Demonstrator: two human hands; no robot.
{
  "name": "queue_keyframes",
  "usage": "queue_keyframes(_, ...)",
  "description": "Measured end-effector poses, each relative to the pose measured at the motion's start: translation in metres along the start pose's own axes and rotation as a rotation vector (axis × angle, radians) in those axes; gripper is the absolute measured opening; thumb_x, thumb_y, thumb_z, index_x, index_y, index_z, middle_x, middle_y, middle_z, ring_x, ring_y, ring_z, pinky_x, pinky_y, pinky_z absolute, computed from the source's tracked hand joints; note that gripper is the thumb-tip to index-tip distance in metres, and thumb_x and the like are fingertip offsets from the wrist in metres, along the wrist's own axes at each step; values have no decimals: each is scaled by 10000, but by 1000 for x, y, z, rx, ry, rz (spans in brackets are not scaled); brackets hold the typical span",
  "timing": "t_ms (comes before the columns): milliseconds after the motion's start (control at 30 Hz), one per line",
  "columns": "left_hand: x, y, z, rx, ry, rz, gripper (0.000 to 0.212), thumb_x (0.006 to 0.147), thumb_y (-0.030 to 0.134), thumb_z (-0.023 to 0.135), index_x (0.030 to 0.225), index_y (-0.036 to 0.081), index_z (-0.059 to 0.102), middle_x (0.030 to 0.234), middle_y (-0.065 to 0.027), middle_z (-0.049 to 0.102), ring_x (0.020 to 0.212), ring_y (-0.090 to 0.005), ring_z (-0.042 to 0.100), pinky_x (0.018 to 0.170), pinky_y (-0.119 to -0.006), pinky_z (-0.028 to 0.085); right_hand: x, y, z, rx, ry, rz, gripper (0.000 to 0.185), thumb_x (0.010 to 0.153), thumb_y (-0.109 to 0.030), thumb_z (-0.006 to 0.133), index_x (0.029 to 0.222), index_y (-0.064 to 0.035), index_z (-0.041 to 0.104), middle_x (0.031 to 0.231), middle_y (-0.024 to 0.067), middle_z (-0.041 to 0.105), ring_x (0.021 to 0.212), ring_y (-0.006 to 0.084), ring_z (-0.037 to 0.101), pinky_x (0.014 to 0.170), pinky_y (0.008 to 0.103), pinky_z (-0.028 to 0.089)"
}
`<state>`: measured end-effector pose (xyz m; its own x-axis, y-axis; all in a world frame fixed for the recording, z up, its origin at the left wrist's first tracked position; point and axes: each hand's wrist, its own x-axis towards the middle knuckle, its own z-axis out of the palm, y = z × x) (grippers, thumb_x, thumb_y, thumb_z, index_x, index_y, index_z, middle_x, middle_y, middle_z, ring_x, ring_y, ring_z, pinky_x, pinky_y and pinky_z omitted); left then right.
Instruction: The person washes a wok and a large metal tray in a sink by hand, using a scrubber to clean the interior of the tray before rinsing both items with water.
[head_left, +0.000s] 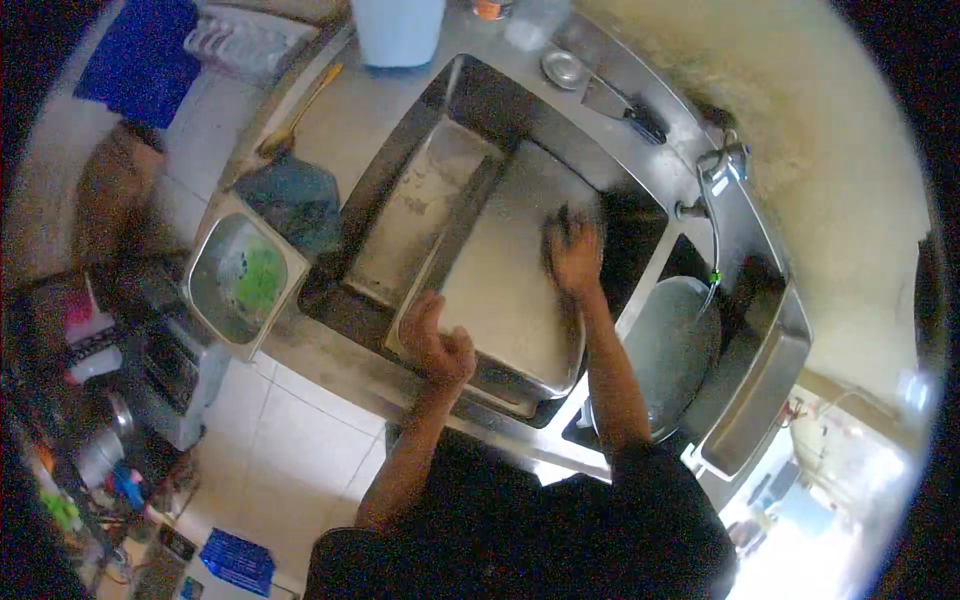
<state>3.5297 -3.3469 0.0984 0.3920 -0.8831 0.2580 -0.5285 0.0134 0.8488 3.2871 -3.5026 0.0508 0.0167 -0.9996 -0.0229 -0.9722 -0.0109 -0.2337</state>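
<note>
Two rectangular metal pans lie side by side in a steel sink basin: a wide one (502, 277) on the right and a narrower one (412, 217) on the left. My right hand (576, 251) is inside the wide pan, pressed to its surface near the right wall. A dark, blurred thing like a scouring pad (556, 225) shows around its fingers. My left hand (442, 349) is at the wide pan's near left corner, with curled fingers at the rim; its hold is not clear.
On the right, thin water runs from a faucet (724, 165) onto a round metal lid or tray (667, 345). A knife (615, 105) lies on the back ledge. A steel container (247, 281) with a green thing stands left, beside a dark cloth (292, 199). A white bucket (397, 30) stands beyond.
</note>
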Motion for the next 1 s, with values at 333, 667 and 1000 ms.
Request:
queue_keyframes(333, 12, -9, -22, -22, -93, 45, 456, 859, 310, 569, 1218, 31, 529, 1197, -213, 552, 1109, -375, 522, 978, -497, 380, -95, -64, -41, 612, -265, 188, 600, 954, -310, 524, 1407, 35, 334, 1421, 253, 390, 1337, 359, 360, 1126, 430, 262)
queue_keyframes(667, 2, -22, -27, -354, -256, -158, 537, 817, 296, 651, 1263, 37, 500, 1297, -188, 505, 1226, -359, 461, 1025, -514, 309, 7, -42, 12, 200, -309, -56, 545, 950, -174, 470, 1461, -63, 316, 1526, 213, 255, 1408, 388, 225, 1160, 447, 211)
queue_keyframes(1000, -7, -39, -24, -421, -482, -74, 554, 843, 456, 662, 1256, 112, 530, 1378, -124, 470, 1307, -316, 400, 1105, -589, 160, 83, -225, 22, -282, -1072, -717, 535, 921, -270, 541, 1367, 6, 440, 1406, 234, 435, 1324, 341, 394, 1144, 412, 250)
